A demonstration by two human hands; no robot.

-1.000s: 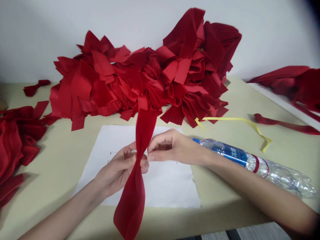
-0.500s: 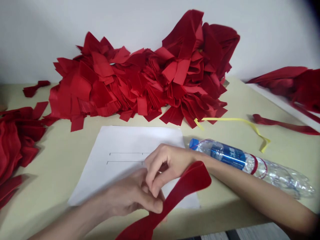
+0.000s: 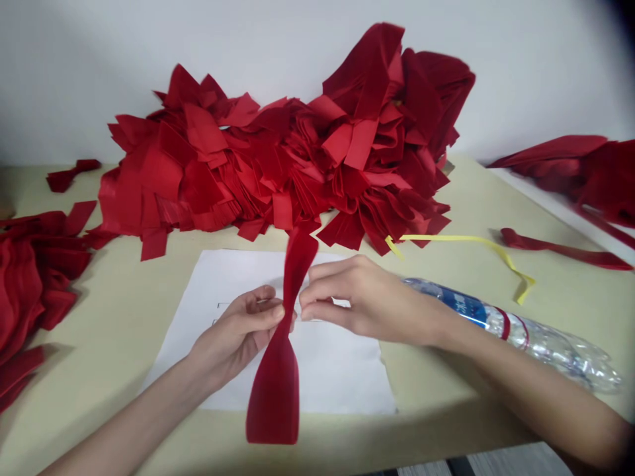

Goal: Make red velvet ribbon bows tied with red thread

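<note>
Since the left hand (image 3: 237, 327) tightly pinches the twisted waist of the red fabric strip (image 3: 272, 396), while the right hand's (image 3: 364, 301) grip is unclear, a slackened pinch could let it untwist

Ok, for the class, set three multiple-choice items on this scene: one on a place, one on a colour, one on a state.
1. Where does the clear plastic bottle with the blue label lie?
A) on the white paper sheet
B) on the beige table, right of the paper
C) on the pile of red fabric pieces

2. What colour is the thin curling ribbon?
A) yellow
B) blue
C) white

3. What state is the long red fabric strip in?
A) pinched narrow at its middle
B) flat on the paper
C) cut in two

B: it lies past the paper's right edge.
A: it shows yellow.
A: the left hand and right hand pinch it.
</note>
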